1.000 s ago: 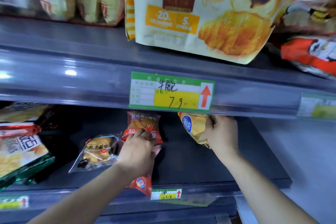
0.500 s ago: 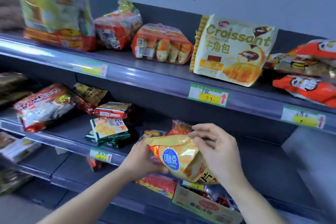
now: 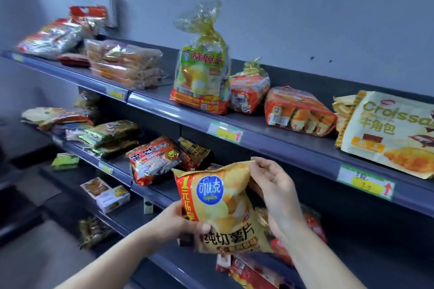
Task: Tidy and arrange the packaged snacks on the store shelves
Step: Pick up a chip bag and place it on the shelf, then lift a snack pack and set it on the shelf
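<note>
A yellow chip bag point(image 3: 220, 209) with a blue round logo is upright in front of the middle shelf, held by both hands. My left hand point(image 3: 180, 223) grips its lower left edge, thumb across the front. My right hand point(image 3: 274, 192) pinches the top right corner and lies along the bag's right side. Red and orange packets point(image 3: 312, 230) show behind the bag; whether a hand also holds them I cannot tell. The top shelf point(image 3: 270, 138) carries a croissant bag point(image 3: 387, 134), an orange cake pack point(image 3: 298, 112) and a tall green and yellow bag point(image 3: 202, 77).
On the middle shelf a red noodle pack point(image 3: 155, 159) and green packets point(image 3: 110, 134) lie to the left. Small boxes point(image 3: 105, 192) sit on the lower shelf. A price tag point(image 3: 366, 185) marks the top shelf's rail. Grey wall point(image 3: 305, 7) rises behind.
Both hands came out from under the top shelf with the yellow chip bag, which now stands upright facing me. The view has pulled back and swung left, showing more shelves.
</note>
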Demonstrator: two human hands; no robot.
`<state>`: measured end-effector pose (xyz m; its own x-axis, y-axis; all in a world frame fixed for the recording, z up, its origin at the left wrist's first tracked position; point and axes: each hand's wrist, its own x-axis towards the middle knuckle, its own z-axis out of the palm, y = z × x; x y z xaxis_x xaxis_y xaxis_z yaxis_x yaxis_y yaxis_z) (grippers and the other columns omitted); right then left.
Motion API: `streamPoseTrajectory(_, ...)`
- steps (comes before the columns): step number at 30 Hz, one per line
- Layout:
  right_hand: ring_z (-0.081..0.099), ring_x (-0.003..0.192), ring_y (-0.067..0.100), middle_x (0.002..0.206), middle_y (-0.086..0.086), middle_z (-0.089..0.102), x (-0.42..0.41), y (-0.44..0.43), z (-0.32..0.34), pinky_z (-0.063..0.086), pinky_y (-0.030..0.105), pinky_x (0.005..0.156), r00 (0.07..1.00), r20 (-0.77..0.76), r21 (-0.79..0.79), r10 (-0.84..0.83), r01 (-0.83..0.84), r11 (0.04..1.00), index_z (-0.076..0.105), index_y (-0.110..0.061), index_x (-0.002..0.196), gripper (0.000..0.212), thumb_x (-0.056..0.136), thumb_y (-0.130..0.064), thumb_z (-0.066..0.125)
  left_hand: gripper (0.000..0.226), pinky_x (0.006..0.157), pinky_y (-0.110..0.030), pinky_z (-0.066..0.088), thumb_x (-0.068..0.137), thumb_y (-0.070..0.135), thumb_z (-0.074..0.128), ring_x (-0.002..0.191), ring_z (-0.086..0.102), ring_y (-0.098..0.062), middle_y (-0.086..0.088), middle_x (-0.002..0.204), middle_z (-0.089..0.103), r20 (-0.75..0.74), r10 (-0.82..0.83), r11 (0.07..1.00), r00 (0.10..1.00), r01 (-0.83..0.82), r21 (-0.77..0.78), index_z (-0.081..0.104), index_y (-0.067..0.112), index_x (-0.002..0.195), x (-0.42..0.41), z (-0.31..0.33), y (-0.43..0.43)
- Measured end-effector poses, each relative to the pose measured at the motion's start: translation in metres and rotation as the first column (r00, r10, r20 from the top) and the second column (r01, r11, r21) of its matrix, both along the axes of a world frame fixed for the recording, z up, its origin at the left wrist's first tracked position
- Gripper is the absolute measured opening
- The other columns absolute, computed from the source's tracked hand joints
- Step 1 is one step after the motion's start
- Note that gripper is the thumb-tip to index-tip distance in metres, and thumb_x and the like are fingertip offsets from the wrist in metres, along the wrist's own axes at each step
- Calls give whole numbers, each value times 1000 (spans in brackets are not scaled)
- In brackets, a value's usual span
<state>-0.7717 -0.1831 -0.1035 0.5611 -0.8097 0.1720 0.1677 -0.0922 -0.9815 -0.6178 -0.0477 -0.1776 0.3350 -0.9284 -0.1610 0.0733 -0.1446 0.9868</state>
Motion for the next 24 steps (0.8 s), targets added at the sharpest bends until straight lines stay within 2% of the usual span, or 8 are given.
streamPoseTrajectory(5,67,99,9,103,-7,72,58,20,-4,54,34,89,982,-95,-58,162,-168,984,66,-24,107,33,76,-35,71,97,77,-31,54,31,51,92,94,71,-22,-5,102,74,-31,139,987,990,-141,-81,58,14,113,63,24,26)
streamPoseTrajectory(7,65,101,6,109,-10,70,80,26,-5,53,31,89,963,-128,-79,238,-249,965,64,-29,113,45,71,-39,76,103,83,-41,55,26,59,91,93,71,-26,-8,100,74,-32,214,971,976,-216,-103,59,12,112,90,30,34)
streamPoseTrajectory(10,61,110,6,119,-12,65,116,33,-6,53,32,92,914,-193,-74,357,-377,923,54,-38,123,68,63,-42,84,99,91,-55,51,38,63,88,96,69,-37,-17,102,72,-104,325,931,940,-337,-143,58,9,115,124,38,47)
streamPoseTrajectory(12,57,117,9,124,-10,62,142,41,-6,51,36,96,884,-225,-88,409,-437,895,50,-41,126,75,60,-41,85,74,77,-47,58,60,55,77,86,71,-35,-20,97,73,-167,378,900,911,-404,-163,59,6,113,145,43,58)
streamPoseTrajectory(15,57,116,10,122,-7,61,185,57,-7,52,34,95,877,-234,-134,419,-456,880,49,-42,123,65,70,-25,83,55,64,-37,60,74,47,59,79,73,-30,-17,94,74,-161,427,876,890,-451,-171,61,8,112,177,49,79)
streamPoseTrajectory(19,59,113,13,119,-3,62,243,80,-14,53,39,94,887,-216,-148,408,-443,884,52,-43,118,61,70,-21,81,57,78,-42,57,76,51,58,90,72,-29,-13,99,74,-166,471,849,866,-497,-181,58,12,117,222,44,114)
streamPoseTrajectory(22,64,99,3,112,-3,63,281,94,-20,56,27,81,861,-214,-108,461,-490,865,53,-32,121,59,75,-4,76,70,88,-47,54,70,62,72,96,71,-28,-8,105,73,-168,553,788,816,-578,-213,56,19,122,256,41,139)
streamPoseTrajectory(24,63,98,3,113,-4,61,307,102,-24,57,29,81,829,-240,-90,505,-537,839,54,-29,121,57,75,-2,75,66,87,-46,54,70,57,74,96,70,-29,-8,105,73,-176,607,746,775,-632,-209,59,17,120,282,36,154)
